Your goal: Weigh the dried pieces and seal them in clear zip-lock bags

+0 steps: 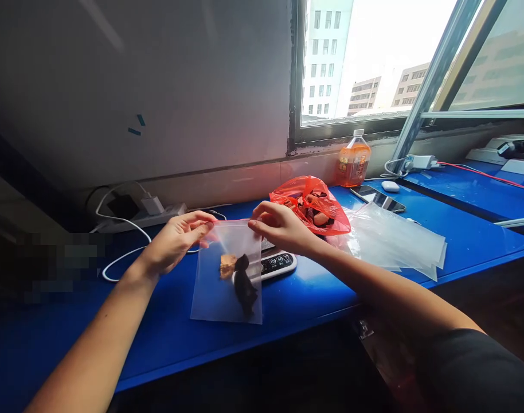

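A frosted zip bag hangs upright in front of me, its pink-edged top pinched at both corners. My left hand is closed on the left corner, and my right hand is closed on the right one. Through the plastic show a tan, square-cut piece and a dark, irregular piece; their kind is unclear. Behind the bag lies a white kitchen scale with a black button panel, partly hidden. A red plastic bag with brown and dark pieces stands open beyond my right hand.
Several flat zip bags lie on the blue table at right. Behind them are a phone, a white earbud case and a bottle of orange drink. A power strip with white cables sits at back left.
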Motion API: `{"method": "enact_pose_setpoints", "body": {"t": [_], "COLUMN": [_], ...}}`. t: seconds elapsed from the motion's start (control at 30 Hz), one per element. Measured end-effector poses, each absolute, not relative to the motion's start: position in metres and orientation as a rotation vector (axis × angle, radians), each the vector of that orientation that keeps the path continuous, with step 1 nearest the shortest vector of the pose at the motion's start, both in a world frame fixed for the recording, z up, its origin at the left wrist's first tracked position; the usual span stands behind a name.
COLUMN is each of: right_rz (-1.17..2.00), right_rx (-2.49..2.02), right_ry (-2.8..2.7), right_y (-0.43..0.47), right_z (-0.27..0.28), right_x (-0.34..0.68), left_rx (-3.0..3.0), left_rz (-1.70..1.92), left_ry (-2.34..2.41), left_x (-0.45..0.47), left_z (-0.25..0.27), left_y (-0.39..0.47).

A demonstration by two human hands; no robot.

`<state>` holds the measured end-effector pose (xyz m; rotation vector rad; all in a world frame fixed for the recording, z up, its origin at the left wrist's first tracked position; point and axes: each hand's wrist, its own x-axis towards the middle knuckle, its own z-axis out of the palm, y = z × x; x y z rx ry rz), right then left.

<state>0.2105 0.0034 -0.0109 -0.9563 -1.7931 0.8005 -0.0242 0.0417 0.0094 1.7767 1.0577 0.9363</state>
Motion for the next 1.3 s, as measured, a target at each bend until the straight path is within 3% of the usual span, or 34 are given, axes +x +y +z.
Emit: {"method": "enact_pose_setpoints", "body": {"t": [0.67,1.1,1.3], "right_rz": [0.726,0.403,0.393], "right_rx": [-0.927,-0.984,-1.126], "right_ry": [-1.732,-2.225,-2.233], "right_y": [0.009,-0.004,-0.006], "right_z": [-0.019,-0.004,-0.006], "right_x": [0.211,0.212,0.208], "left_rx": [1.862,2.149,2.128], "left_rz": [0.956,0.93,0.974], "left_ry": [1.14,0.969,1.036], "left_x": [-0.025,0.017,0.021], "left_z": [0.007,-0.013,-0.015], "left_y": [0.046,0.009,0.006]}}
